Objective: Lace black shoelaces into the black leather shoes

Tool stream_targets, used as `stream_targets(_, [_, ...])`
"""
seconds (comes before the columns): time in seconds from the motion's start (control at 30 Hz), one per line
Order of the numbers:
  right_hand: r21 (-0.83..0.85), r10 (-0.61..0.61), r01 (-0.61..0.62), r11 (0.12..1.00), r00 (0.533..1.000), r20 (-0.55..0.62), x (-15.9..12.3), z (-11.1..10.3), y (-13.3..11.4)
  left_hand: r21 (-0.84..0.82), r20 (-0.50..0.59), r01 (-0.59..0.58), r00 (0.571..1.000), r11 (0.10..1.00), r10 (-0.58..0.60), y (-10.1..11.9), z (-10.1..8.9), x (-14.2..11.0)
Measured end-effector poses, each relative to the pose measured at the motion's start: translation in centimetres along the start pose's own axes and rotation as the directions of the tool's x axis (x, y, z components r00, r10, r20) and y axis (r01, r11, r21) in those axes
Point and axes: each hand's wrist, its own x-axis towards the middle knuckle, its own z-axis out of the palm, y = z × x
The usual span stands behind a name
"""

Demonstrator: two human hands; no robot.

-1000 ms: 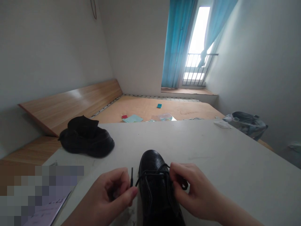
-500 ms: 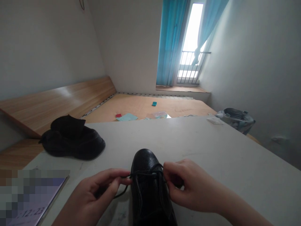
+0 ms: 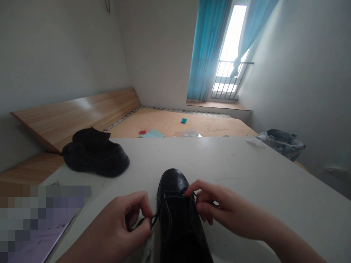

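Observation:
A black leather shoe point(image 3: 173, 179) rests on the white table with its toe pointing away from me. Black shoelace point(image 3: 175, 196) crosses its front and runs out at both sides. At the shoe's left side my left hand point(image 3: 131, 215) pinches one end of the lace between thumb and index finger. My right hand point(image 3: 216, 204) is at the right side, its index fingertip pressed on the lace by the eyelets. Its other fingers curl around the lace there, partly hidden. The second black shoe point(image 3: 95, 157) sits at the table's left, untouched.
The white table point(image 3: 246, 182) carries a purple printed sheet or booklet point(image 3: 55, 230) at left and a small white packet point(image 3: 255, 142) at the far right. Beyond it lies a bed point(image 3: 219, 126) with coloured papers. A bag-like bin point(image 3: 285, 142) stands right of the table.
My left hand has drawn the lace end down, closing to a pinch. My right index finger has moved onto the shoe's front. The view has shifted slightly left.

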Motion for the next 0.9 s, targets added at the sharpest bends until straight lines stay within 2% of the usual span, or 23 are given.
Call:
stream_targets(0.1, [0.113,0.002,-0.004,0.994,1.0,0.017,0.3,0.2,0.6,0.02,0.062,-0.005,0.998,1.0,0.003,0.2,0.0,-0.2])
stream_targets(0.2, [0.167,0.003,-0.009,0.986,0.999,0.032,0.4,0.4,0.9,-0.016,-0.007,-0.043,0.999,0.999,0.043,0.5,-0.3,-0.6])
stream_targets(0.3, [0.182,0.002,-0.011,0.983,0.999,0.046,0.4,0.4,1.0,-0.019,-0.045,-0.144,0.989,0.989,0.143,0.9,-0.5,-1.3])
stream_targets(0.4, [0.196,-0.017,0.007,0.981,0.999,0.051,0.4,0.5,1.1,-0.021,0.032,-0.225,0.974,0.974,0.225,1.2,-0.6,-1.5])
stream_targets(0.47, [0.188,-0.038,0.03,0.982,0.998,0.041,0.4,0.5,1.0,0.002,0.066,-0.223,0.973,0.975,0.222,1.1,-0.6,-1.3])
stream_targets(0.57, [0.096,-0.07,0.068,0.993,0.997,0.022,0.2,0.5,0.8,0.097,-0.006,-0.158,0.987,0.983,0.16,0.6,-0.6,-0.3])
stream_targets(0.67, [-0.094,-0.094,0.092,0.991,0.995,-0.016,0.0,0.6,0.3,0.165,-0.118,-0.098,0.986,0.981,0.119,0.1,-0.6,0.4])
stream_targets(0.77, [-0.215,-0.105,0.094,0.972,0.994,-0.04,0.0,0.7,-0.1,0.142,-0.089,-0.112,0.988,0.984,0.125,0.2,-0.6,0.2])
stream_targets(0.9, [-0.212,-0.075,0.063,0.975,0.996,-0.049,0.0,0.9,-0.3,0.112,-0.031,-0.175,0.983,0.978,0.179,0.9,-0.7,-0.5])
